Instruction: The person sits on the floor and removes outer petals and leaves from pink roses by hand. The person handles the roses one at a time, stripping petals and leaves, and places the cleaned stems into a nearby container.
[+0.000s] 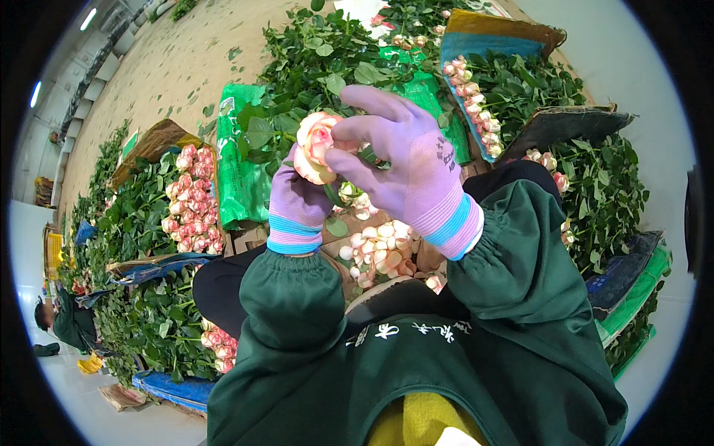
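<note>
A pink-edged cream rose (pixel 316 146) faces up in front of me, with my left hand (pixel 301 192) closed around it just under the bloom. My right hand (pixel 390 148), in a matching purple coated glove, is at the right side of the bloom. Its thumb and forefinger are at the outer petals; whether they pinch a petal I cannot tell. The other fingers are raised and spread. Below the hands, loose petals (pixel 385 251) lie in a heap between my legs. A mass of leafy rose stems (pixel 318 61) lies beyond the hands, partly over green plastic sacks (pixel 237 161).
Bunched pink roses (pixel 192 200) lie at the left between wrapping sheets. At the right are paler roses (pixel 474 106) by a blue and yellow sheet (pixel 491 36), and a dark sheet (pixel 574 125). A co-worker (pixel 72 323) is at the far left. Leaves litter the floor (pixel 167 67).
</note>
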A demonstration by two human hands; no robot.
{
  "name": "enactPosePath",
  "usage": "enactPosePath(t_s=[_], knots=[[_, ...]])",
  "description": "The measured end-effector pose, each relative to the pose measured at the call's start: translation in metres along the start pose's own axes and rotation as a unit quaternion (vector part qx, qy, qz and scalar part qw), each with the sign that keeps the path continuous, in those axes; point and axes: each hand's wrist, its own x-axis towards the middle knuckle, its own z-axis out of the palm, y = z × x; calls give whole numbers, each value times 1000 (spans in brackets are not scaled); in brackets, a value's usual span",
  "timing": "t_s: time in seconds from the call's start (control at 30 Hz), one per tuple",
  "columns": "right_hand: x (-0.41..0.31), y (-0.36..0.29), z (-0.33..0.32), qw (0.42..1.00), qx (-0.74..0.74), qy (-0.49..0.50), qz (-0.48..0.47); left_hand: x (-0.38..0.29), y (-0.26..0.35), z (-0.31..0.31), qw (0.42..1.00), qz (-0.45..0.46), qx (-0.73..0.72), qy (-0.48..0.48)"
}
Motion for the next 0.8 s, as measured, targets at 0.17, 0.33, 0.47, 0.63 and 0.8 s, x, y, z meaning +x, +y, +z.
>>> enactPosePath(t_s=[0.17,0.33,0.47,0.63,0.8], knots=[[1,-5,-4,996,-29,-44,-66,2,7,-5,1000,-8,-11,-15],[3,-3,-26,972,208,-107,19,7,10,-19,989,-57,-131,44],[2,6,-21,942,207,-27,262,9,8,-16,982,-74,-139,-108],[-1,16,-10,912,246,-71,320,4,8,-2,977,-112,-112,-139],[-3,19,-12,917,230,-71,318,2,5,6,973,-127,-103,-161]])
